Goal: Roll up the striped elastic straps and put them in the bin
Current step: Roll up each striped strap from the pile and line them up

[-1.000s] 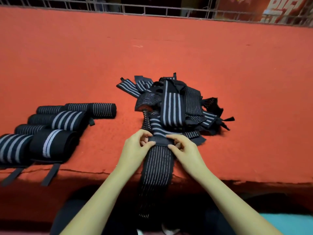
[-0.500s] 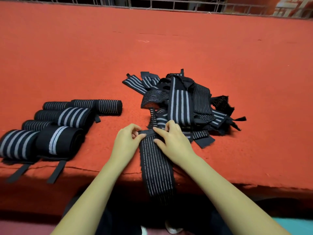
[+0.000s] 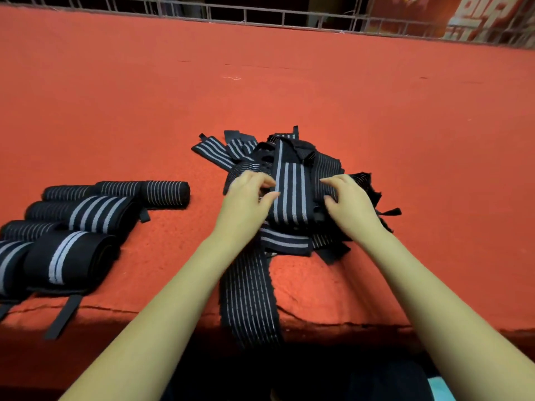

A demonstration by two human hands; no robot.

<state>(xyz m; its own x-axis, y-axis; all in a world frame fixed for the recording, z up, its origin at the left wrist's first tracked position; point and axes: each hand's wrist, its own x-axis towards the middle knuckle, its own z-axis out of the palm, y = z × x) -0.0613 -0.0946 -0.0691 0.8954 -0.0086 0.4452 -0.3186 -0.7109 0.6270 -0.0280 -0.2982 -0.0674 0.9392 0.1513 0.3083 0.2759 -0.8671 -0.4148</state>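
A loose pile of black elastic straps with grey stripes [image 3: 292, 183] lies in the middle of the red cloth-covered table [image 3: 318, 91]. My left hand [image 3: 246, 201] grips the pile's left side with fingers curled. On the pile's right side, my right hand [image 3: 348, 205] curls its fingers and thumb over the straps. Between the two hands runs a wide-striped strap. A thin-striped strap [image 3: 249, 302] trails from under the pile toward me and hangs over the table's front edge.
Several rolled straps [image 3: 86, 211] lie in a group at the table's left front, with loose black tabs [image 3: 62, 316] hanging over the edge. A wire rail [image 3: 260, 20] runs along the table's far side. Bare red cloth spreads to the right and behind the pile.
Both hands let go of the thin-striped strap's end near the front edge and moved forward onto the pile, spreading to either side of it.
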